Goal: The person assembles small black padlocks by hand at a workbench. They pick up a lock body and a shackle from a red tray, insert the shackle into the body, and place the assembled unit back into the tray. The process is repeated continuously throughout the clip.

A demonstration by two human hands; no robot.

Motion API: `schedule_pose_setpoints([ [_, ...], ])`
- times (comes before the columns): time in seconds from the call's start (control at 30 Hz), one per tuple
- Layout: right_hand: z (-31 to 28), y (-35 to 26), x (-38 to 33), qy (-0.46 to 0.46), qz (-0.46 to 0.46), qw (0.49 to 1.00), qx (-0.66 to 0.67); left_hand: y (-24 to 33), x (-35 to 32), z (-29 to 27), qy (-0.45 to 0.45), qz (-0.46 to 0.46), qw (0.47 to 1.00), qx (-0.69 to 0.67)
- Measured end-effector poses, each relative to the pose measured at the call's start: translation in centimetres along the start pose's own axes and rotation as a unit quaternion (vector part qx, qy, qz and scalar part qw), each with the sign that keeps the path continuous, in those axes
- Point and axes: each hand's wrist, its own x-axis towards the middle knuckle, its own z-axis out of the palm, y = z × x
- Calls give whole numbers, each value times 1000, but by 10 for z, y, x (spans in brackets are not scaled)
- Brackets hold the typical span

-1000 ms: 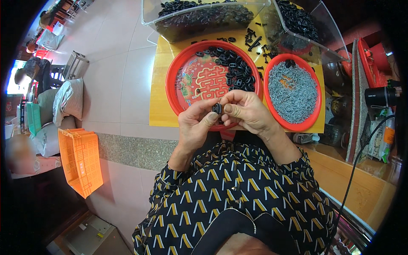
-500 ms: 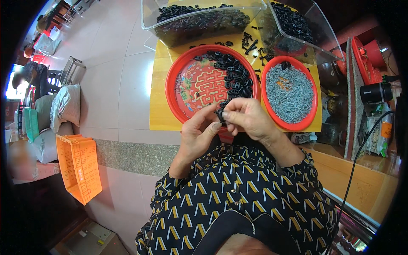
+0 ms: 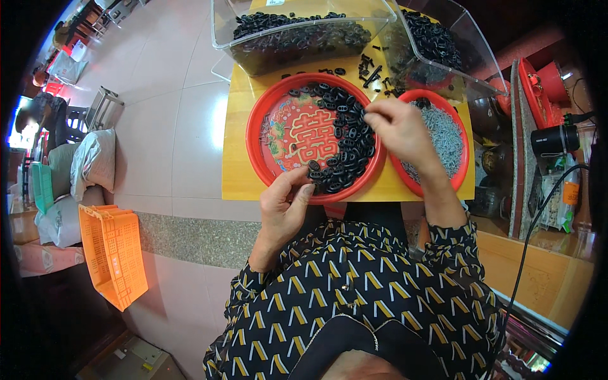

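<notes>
A round red tray (image 3: pixel 256 158) with a patterned base holds many small black oval plastic pieces (image 3: pixel 358 136), heaped along its right side. At the tray's near rim, my left hand (image 3: pixel 283 199) is closed, with a black oval piece (image 3: pixel 313 167) at its thumb and index finger. My right hand (image 3: pixel 408 133) hovers over the tray's right rim, beside the heap, its fingertips pinched together. Whatever is in that pinch is too small to make out. Under my right wrist, a second red tray (image 3: pixel 464 142) of small silver screws (image 3: pixel 443 136) is partly covered.
Two clear plastic bins (image 3: pixel 297 38) (image 3: pixel 468 38) of black parts stand at the back of the yellow table (image 3: pixel 237 180). Loose black pieces (image 3: pixel 372 73) lie before them. An orange crate (image 3: pixel 117 253) sits on the floor at left. A black cable (image 3: pixel 531 244) hangs at right.
My hands have come apart. The right went up and right to the heap's edge; the left shifted slightly left and down, and the black piece they held together is now at the left.
</notes>
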Motion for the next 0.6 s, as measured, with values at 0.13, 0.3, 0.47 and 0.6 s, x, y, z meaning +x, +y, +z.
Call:
schedule_pose_setpoints([
  [0.13, 27, 3, 0, -80, -59, 984, -147, 0, 0, -3, -7, -6, 1000, 8],
  [0.3, 38, 10, 5, -134, -91, 952, -261, -1, 2, 0, 29, 19, 999, 6],
  [0.47, 42, 10, 5, -145, -106, 946, -271, 1, 4, -7, -13, -12, 1000, -3],
  [0.6, 46, 3, -4, -154, -126, 941, -275, 3, 14, -16, 15, 5, 998, 59],
])
